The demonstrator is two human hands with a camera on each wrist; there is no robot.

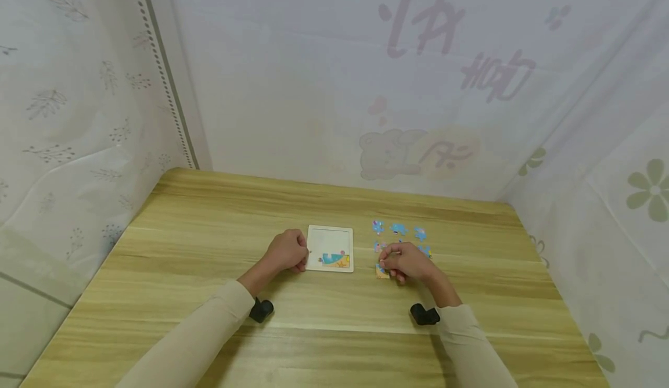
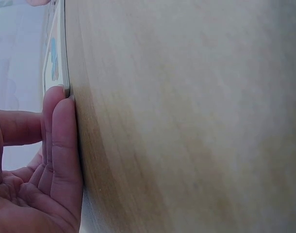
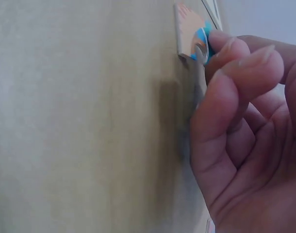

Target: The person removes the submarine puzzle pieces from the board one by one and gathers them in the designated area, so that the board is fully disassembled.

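My left hand (image 1: 290, 250) is at the left edge of a square, pale-rimmed puzzle tray (image 1: 330, 226). In the left wrist view, its fairly straight fingers (image 2: 64, 131) lie along the table with their tips against the tray's edge. Joined blue and sandy puzzle pieces (image 1: 334, 259) fill part of the tray's lower right. To the right of the tray, my right hand (image 1: 410, 261) pinches a sandy and blue puzzle piece (image 3: 189, 34) between thumb and fingertips, low over the table. The pinched edge is partly covered by the fingers.
Loose blue puzzle pieces (image 1: 398, 229) lie in rows beyond the right hand, some partly behind it. All this is on a wood-grain table (image 1: 334, 341). A printed white cloth (image 1: 292, 86) hangs along the table's far edge. Black wrist devices (image 1: 424, 315) sit by both sleeves.
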